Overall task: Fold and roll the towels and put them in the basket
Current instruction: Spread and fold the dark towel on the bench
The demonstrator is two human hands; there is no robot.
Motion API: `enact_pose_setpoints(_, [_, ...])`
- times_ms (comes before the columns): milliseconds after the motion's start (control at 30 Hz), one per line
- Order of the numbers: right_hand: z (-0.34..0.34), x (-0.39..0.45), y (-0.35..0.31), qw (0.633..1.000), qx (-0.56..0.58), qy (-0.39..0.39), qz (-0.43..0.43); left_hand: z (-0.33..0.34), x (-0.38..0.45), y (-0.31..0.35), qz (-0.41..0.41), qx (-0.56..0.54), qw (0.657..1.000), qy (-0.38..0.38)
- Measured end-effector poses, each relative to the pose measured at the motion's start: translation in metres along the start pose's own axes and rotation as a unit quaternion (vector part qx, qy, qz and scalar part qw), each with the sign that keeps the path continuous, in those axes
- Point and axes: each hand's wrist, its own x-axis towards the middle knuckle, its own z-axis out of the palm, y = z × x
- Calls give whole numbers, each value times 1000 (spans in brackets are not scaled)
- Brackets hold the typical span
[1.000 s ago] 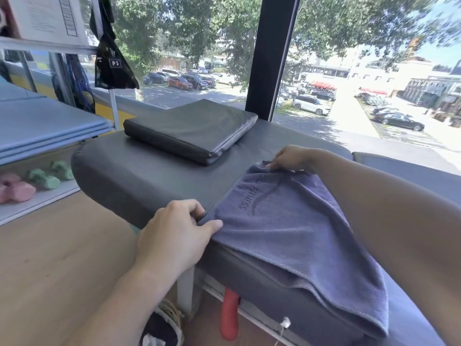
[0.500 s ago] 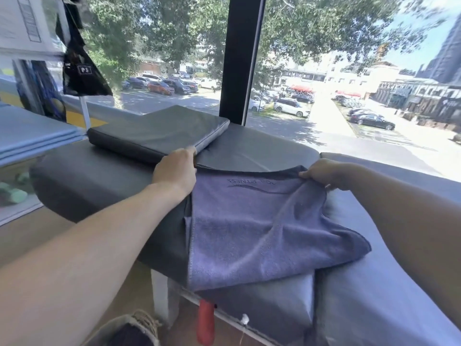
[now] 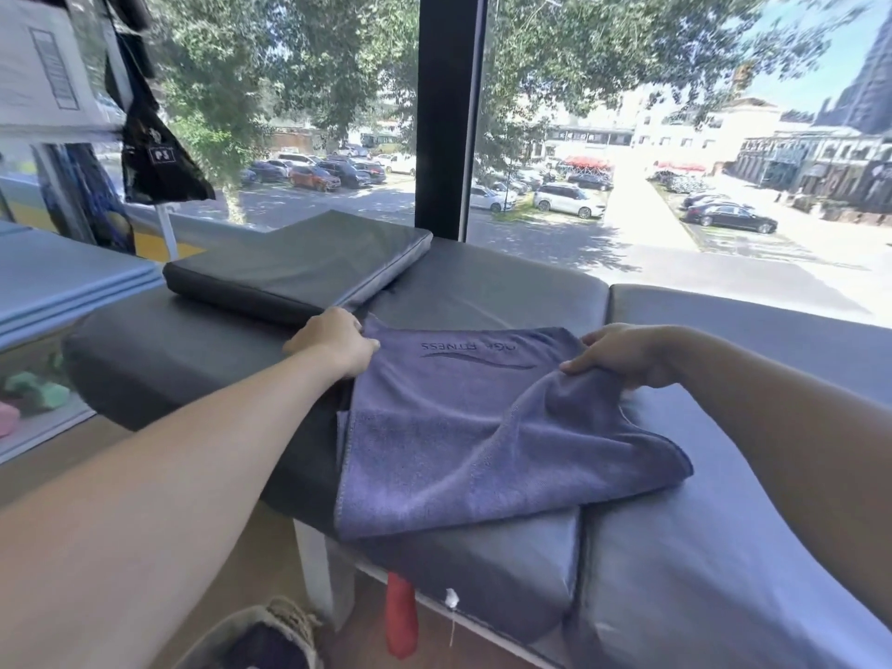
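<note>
towel [image 3: 449, 427] purple, laid over front edge of padded bench [image 3: 482, 287], logo side up | L hand [image 3: 333, 342] curled, pinching far-left corner | R hand [image 3: 622, 352] pinching far-right corner, lifted off bench w/ fold | basket [image 3: 251, 639] on floor below front-left corner

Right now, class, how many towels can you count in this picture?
1: the purple towel lies on the padded bench, a far corner in each hand. The basket on the floor may hide more.
</note>
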Motion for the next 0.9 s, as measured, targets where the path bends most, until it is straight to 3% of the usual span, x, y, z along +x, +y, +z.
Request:
enact_pose_setpoints(67, [5,-4,-2,1000,8,15,-3,1,2,3,1,18,999,45])
enact_pose_setpoints(133, [14,-9,-5,996,6,87,-23,1,3,3,20,31,996,77])
enact_pose_setpoints(200, [22,-18,-6,983,-69,165,-39,-1,-1,-1,46,19,996,80])
enact_pose_setpoints(333, [21,-34,6,960,-160,226,-46,-22,-45,-17,69,-43,991,110])
enact_pose_setpoints(400, [16,-47,12,968,-166,187,-33,-29,-82,-32,37,-37,995,84])
enact_pose_setpoints(467, [18,-65,16,984,-152,96,3,-29,-118,-47,10,-25,999,40])
enact_pose_setpoints(533, [22,-87,18,988,-150,43,21,-26,-145,-60,5,-59,997,39])
enact_pose_setpoints(633, [28,-117,21,991,-127,52,-10,-16,-168,-69,37,-156,986,49])
enact_pose_setpoints(733, [28,-138,28,994,-77,72,-37,-8,-185,-68,55,-246,968,11])
enact_pose_setpoints(900, [36,-159,48,998,-17,27,-62,-7,-192,-70,36,-328,944,-5])
